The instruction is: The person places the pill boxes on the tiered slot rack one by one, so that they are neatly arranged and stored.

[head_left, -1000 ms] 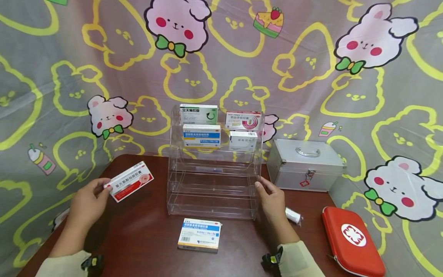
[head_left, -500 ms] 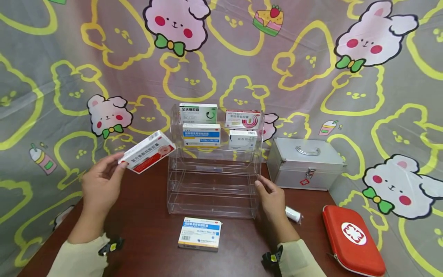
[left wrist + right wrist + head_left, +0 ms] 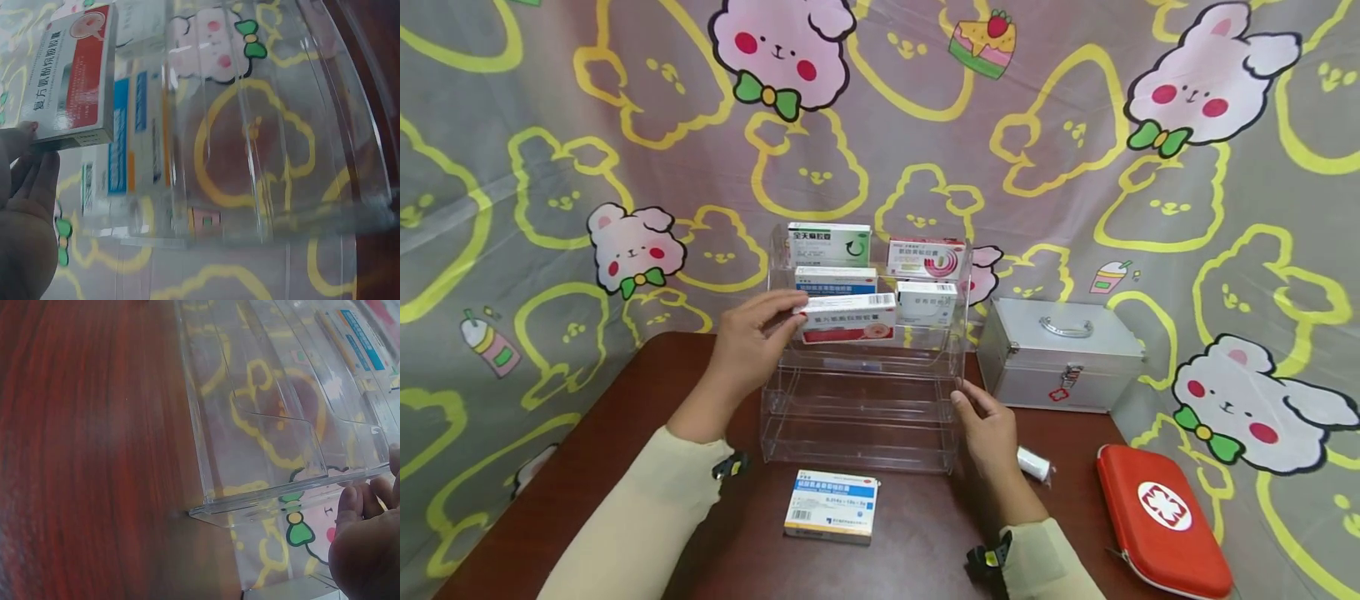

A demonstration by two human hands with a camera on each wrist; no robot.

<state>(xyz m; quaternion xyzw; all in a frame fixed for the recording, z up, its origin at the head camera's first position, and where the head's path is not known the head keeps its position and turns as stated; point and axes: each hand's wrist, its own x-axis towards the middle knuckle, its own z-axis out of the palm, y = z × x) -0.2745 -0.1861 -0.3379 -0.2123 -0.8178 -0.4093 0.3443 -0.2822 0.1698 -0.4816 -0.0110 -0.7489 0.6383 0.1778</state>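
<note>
My left hand (image 3: 743, 346) pinches one end of a red-and-white medicine box (image 3: 850, 321). It holds the box level in front of the upper tiers of a clear plastic display rack (image 3: 861, 454), partly covering a blue-and-white medicine box (image 3: 835, 280) there. In the left wrist view, the held box (image 3: 70, 75) is seen apart from the rack's lower tiers. My right hand (image 3: 988, 429) holds the rack's right side edge between thumb and fingers; in the right wrist view, the fingertips (image 3: 350, 501) lie by the clear side panel.
The rack's upper tiers bear a green-and-white box (image 3: 829, 244), a pink-and-white box (image 3: 927, 258) and a white box (image 3: 927, 303). Another blue-and-white box (image 3: 831, 507) lies in front. At right are a silver case (image 3: 1060, 375), a red first-aid pouch (image 3: 1165, 521) and a white roll (image 3: 1034, 465).
My left hand has carried the red-and-white box up and rightward from the table's left side to the rack, turning it level. My right hand has stayed at the rack's side.
</note>
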